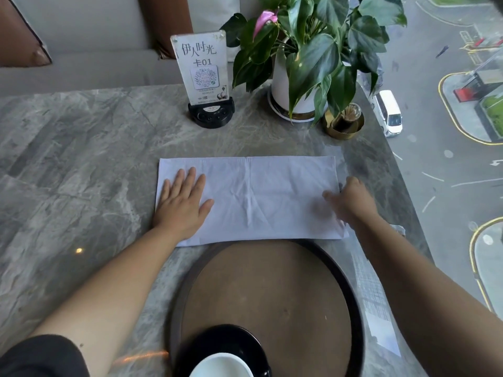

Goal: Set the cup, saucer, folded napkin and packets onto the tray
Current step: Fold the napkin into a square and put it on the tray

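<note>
Head view: napkin point(250, 194) lies flat on the table, just beyond the tray point(266, 289). Left hand point(181, 205) presses it, fingers spread; right hand point(351, 202) blurred at its right end, grip unclear. Soft, limp cloth: best lifted by an edge.

White napkin point(253, 197): spread flat, long rectangle, just beyond the tray's far rim. Round brown tray point(272, 295) with dark rim: near centre. Black saucer point(217, 338) on tray's near edge, carrying white cup point(221, 367).
</note>
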The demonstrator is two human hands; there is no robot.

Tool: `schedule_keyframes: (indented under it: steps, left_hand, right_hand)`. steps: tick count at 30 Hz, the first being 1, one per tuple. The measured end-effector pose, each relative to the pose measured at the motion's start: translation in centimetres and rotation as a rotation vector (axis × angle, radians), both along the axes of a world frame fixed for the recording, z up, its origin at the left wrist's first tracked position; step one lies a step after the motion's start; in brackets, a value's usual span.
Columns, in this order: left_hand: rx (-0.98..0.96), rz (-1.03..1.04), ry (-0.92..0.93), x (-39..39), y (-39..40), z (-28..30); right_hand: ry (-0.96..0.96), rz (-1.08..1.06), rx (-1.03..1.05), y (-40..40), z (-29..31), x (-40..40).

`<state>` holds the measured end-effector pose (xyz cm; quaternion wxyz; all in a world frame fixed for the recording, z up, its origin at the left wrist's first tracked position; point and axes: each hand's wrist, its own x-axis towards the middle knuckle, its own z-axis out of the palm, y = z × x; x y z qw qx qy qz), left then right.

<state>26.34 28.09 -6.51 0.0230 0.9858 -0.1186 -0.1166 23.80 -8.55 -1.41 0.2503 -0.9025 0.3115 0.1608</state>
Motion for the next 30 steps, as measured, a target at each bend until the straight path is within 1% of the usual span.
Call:
schedule_keyframes:
  steps: [2,7,9,13,18,22,25,28,30]
  left_hand:
    - [-0.008,0.001,-0.005,0.0,0.0,0.0]
    - [-0.010,-0.001,-0.007,-0.1,0.0,0.1]
    - [-0.018,0.001,-0.007,-0.1,0.0,0.1]
    - [-0.014,0.004,0.002,0.0,0.0,0.1]
    - [0.002,0.006,0.025,0.1,-0.3,0.2]
    - [0.000,0.005,0.050,0.6,-1.9,0.5]
    - [-0.008,-0.013,0.067,1.1,-4.9,0.6]
    - [-0.015,-0.037,0.065,1.6,-8.4,0.5]
    - [-0.012,-0.047,0.065,1.9,-10.3,0.4]
  right_hand:
    - [0.028,-0.076,0.127,-0.1,0.0,0.3]
    - [0.082,-0.152,0.349,-0.4,0.9,1.2]
    - [0.104,-0.149,0.376,-0.5,1.2,1.3]
    - [0.039,-0.139,0.419,-0.7,1.4,1.2]
    - [0.032,-0.139,0.504,-1.9,1.3,1.2]
    - [-0.005,-0.175,0.520,-4.1,1.7,1.5]
    - [-0.081,-0.195,0.461,-6.5,2.5,1.5]
    - [-0.156,-0.169,0.382,-9.2,3.6,0.9]
    - [-0.209,-0.152,0.366,-10.4,4.7,0.6]
